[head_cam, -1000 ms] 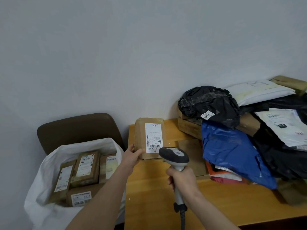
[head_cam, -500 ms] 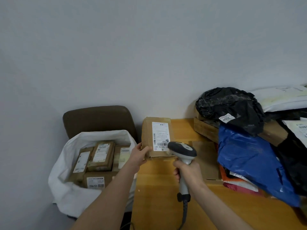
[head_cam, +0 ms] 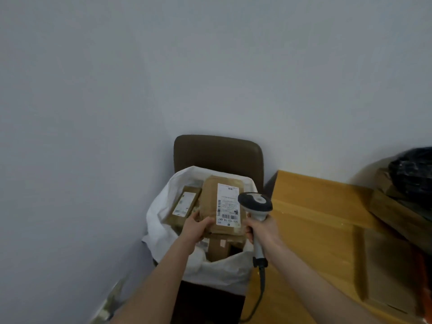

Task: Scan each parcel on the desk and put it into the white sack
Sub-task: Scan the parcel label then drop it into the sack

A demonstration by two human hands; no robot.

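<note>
Plain wall; left hand (head_cam: 195,228) grips flat cardboard parcel (head_cam: 224,204) over crumpled white sack (head_cam: 161,220); right hand (head_cam: 263,230) clasps scanner (head_cam: 256,203).

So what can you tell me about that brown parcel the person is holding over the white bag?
The brown parcel is a flat, rectangular package in wrinkled kraft-looking paper. A white shipping label with barcodes and printed digits covers much of its upper face. It is tilted, label up, above the open white sack and the boxes already inside. The left hand grips its lower left corner; the right hand, which holds a scanner, is beside its lower right edge.
</note>
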